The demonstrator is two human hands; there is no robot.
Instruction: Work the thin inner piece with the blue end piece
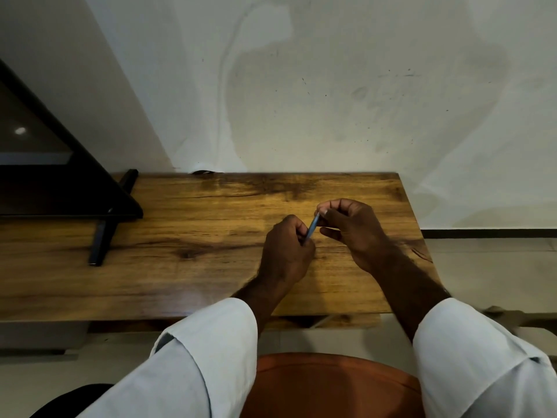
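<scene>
I see both hands above the wooden desk (pixel 187 236). The left hand (pixel 286 251) pinches the lower end of a slim blue pen (pixel 312 229); the right hand (pixel 349 227) pinches its upper end. I judge it light, stiff, smooth: grip the barrel.

The blue thing (pixel 312 229) is mostly hidden inside both hands; the dark screen (pixel 45 164) is cut off at the left edge.

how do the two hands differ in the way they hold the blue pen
The left hand grips the lower end of the blue pen in a closed fist; the right hand pinches its upper end with fingertips. The left sits lower and nearer, the right higher. Both hover over the wooden table.
</scene>
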